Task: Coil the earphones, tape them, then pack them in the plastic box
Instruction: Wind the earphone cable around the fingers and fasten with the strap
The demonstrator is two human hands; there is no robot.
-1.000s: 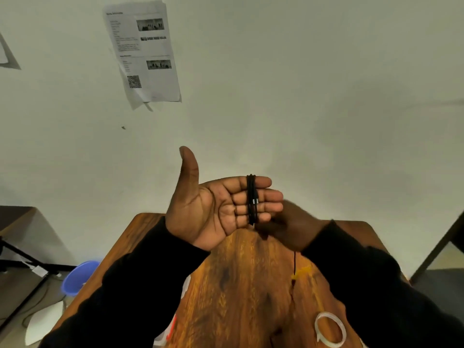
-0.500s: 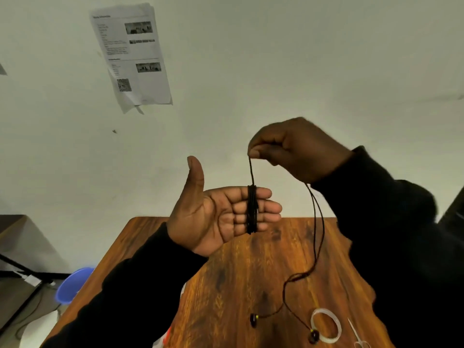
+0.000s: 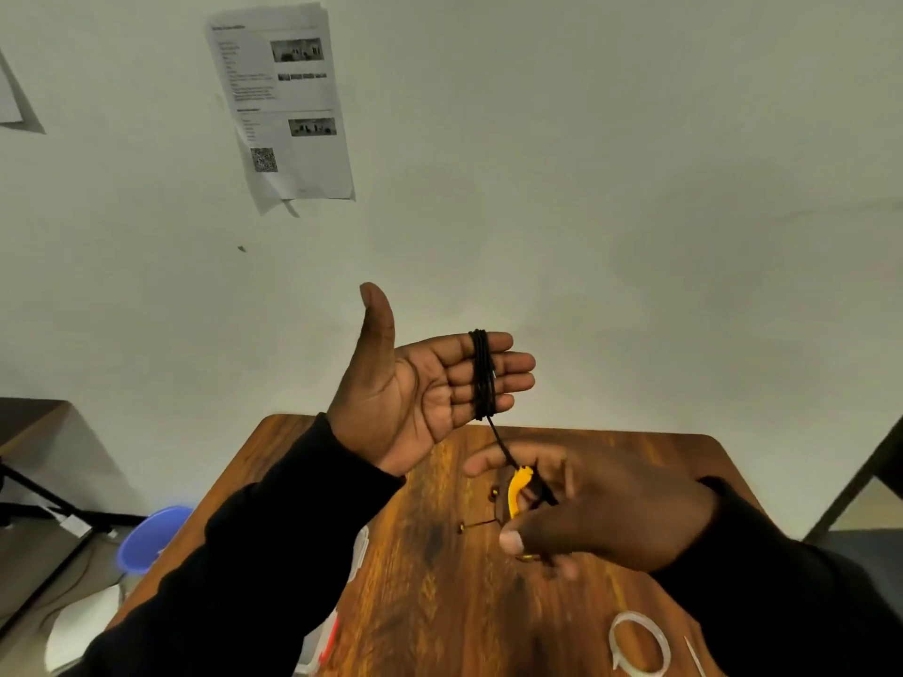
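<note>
— Where are the earphones (image 3: 483,373) sitting right now?

— Mostly on the left hand (image 3: 420,383). It is being held up above the far edge of the desk (image 3: 425,554), palm open, thumb standing up, the four fingers (image 3: 508,378) pressed flat together, and the black cord is lying in several close turns around those fingers. One strand is running down from the coil to the right hand (image 3: 596,510), just below it and over the desk.

— And what is the right hand doing?

— It is pinching the loose end between thumb and fingers, together with a yellow piece (image 3: 517,486) on the cord — motion blur is hiding what exactly that piece is. A couple of small dark bits near it look like earbuds, though I cannot be sure.

— How is the cord going to handle?

— I am judging it as very light, thin and limp, a little springy — the turns would be loosening the moment tension drops. The joints at the buds look like the fragile spots, so pulling there seems unwise.

— So where would you be gripping it?

— Across the whole bundle, pinching all turns at once as it slides off the fingers. The tape roll (image 3: 637,644) is lying on the desk nearer the person than the right hand.
</note>
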